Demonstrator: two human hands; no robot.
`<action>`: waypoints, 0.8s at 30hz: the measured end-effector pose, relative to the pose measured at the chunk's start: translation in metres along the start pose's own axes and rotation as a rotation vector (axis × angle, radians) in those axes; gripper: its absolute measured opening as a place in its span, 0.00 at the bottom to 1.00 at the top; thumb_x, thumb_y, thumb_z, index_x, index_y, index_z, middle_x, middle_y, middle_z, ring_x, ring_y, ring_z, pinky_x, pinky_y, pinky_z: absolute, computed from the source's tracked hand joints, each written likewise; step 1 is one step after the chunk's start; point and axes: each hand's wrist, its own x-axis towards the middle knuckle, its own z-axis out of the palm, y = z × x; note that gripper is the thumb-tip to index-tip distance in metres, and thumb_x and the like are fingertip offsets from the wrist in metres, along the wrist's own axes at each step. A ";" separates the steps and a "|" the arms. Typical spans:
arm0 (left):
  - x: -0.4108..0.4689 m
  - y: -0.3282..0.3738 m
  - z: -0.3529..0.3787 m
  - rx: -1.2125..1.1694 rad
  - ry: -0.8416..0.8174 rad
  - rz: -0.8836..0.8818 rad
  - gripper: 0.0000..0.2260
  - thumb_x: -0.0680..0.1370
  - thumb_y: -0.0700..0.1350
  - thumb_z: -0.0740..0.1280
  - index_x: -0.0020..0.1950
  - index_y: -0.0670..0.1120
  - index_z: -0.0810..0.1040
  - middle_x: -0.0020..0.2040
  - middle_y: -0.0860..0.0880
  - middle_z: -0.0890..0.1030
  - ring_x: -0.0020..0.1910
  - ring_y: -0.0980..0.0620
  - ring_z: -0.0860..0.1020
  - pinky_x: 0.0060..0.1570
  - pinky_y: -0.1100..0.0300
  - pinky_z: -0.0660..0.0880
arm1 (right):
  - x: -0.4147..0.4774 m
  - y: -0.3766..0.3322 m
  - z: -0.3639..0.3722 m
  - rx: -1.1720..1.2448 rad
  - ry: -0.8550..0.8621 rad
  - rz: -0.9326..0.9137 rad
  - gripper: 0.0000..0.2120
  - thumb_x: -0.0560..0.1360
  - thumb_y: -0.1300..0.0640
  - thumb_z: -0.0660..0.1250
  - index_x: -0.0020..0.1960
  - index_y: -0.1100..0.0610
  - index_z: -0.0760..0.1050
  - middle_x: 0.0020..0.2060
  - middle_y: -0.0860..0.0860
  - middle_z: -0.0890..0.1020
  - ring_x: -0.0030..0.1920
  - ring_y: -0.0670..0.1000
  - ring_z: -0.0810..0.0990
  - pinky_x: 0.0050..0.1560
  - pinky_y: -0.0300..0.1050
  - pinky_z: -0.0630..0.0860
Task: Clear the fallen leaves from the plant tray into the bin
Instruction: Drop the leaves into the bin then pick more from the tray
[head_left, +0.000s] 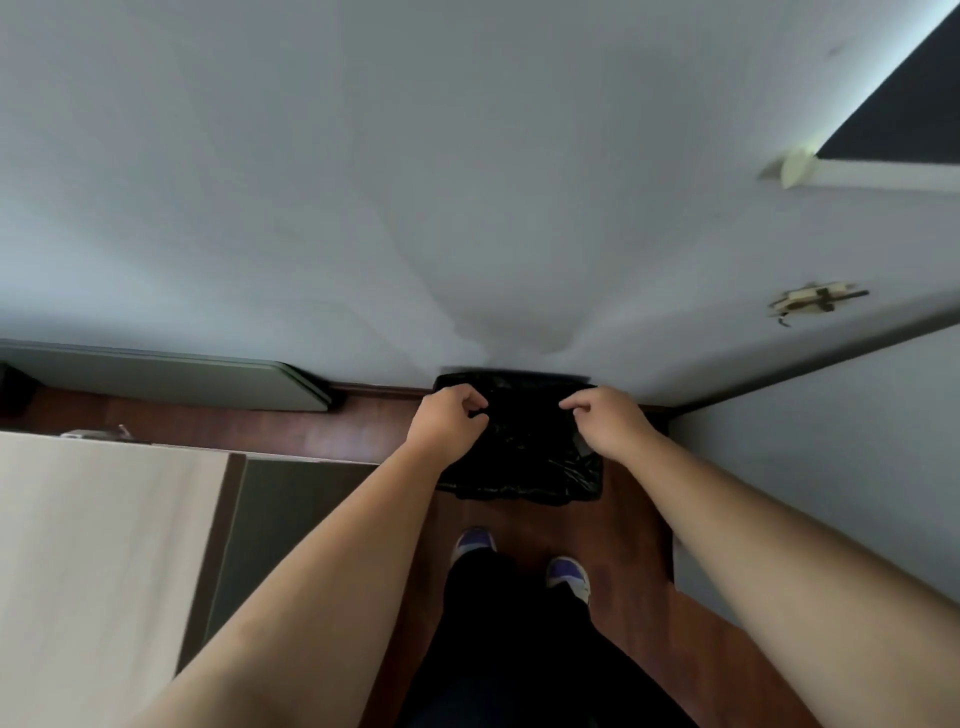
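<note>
- Dark trousers and two purple-and-white shoes are seen nearest the camera, planted on the reddish wooden floor.
- Both bare forearms are extended forward and down, converging toward the bin.
- A pale wood-grain panel is recorded at the left, with a dark surface just beside it.
- The bin, lined with a black plastic bag, stands on the floor directly ahead of the shoes, against the skirting of the white wall.
- The left hand is held over the bin's left rim; its fingers are curled closed, pinching the edge of the black liner.
- The right hand is held over the right rim; its fingers are likewise curled in and appear pinched on the liner edge.
- The open mouth of the bin lies between the two hands; its contents cannot be made out in the dark plastic.
- No leaves can be told in either hand.
- A flat grey-green panel lies along the wall base at far left.
- A small tan fixture is noted on the wall at right, and a dark opening with pale frame at upper right.
</note>
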 end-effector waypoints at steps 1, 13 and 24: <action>-0.004 0.000 -0.007 -0.001 0.006 -0.008 0.09 0.75 0.44 0.68 0.55 0.47 0.80 0.56 0.48 0.82 0.57 0.50 0.79 0.58 0.59 0.74 | -0.003 -0.007 -0.005 -0.002 0.004 -0.013 0.15 0.78 0.62 0.57 0.58 0.54 0.79 0.59 0.55 0.81 0.51 0.57 0.82 0.51 0.48 0.79; -0.168 -0.039 -0.135 -0.123 0.510 -0.129 0.11 0.74 0.42 0.66 0.55 0.46 0.80 0.53 0.47 0.82 0.54 0.48 0.79 0.53 0.60 0.72 | -0.089 -0.171 -0.010 -0.203 -0.011 -0.514 0.10 0.75 0.61 0.62 0.50 0.57 0.82 0.53 0.56 0.84 0.56 0.56 0.80 0.58 0.44 0.73; -0.471 -0.222 -0.119 -0.385 0.999 -0.676 0.07 0.73 0.44 0.66 0.50 0.49 0.80 0.48 0.49 0.84 0.50 0.50 0.81 0.53 0.59 0.76 | -0.284 -0.299 0.175 -0.485 -0.407 -1.104 0.08 0.76 0.59 0.64 0.46 0.52 0.82 0.46 0.53 0.85 0.44 0.52 0.81 0.44 0.41 0.73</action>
